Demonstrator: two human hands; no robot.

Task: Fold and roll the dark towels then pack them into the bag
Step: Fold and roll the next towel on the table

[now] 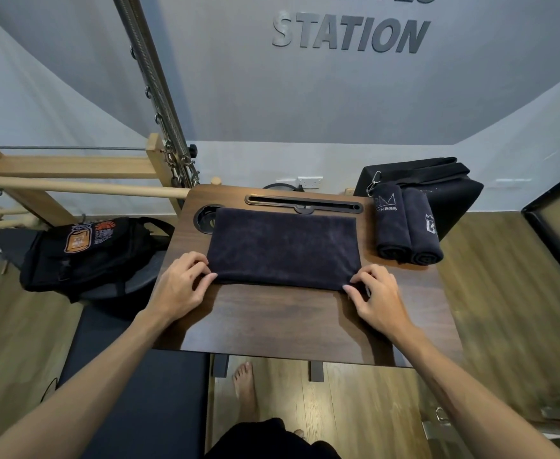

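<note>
Grey wall (239, 77) with raised dark lettering "STATION" (351, 34). Wood-plank floor (490, 276). Dark walnut counter (272, 319) (slot and cup hole along far edge). Wooden exercise frame (73, 170) left, metal spring (159, 94) attached. Wall socket (310, 182) behind.

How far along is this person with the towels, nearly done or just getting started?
Partway. Two rolled towels already lie side by side at the table's right edge. A third, the folded towel, lies flat while the left hand and right hand pinch its near corners; it is not yet rolled. None has gone into the black bag on the left.
</note>
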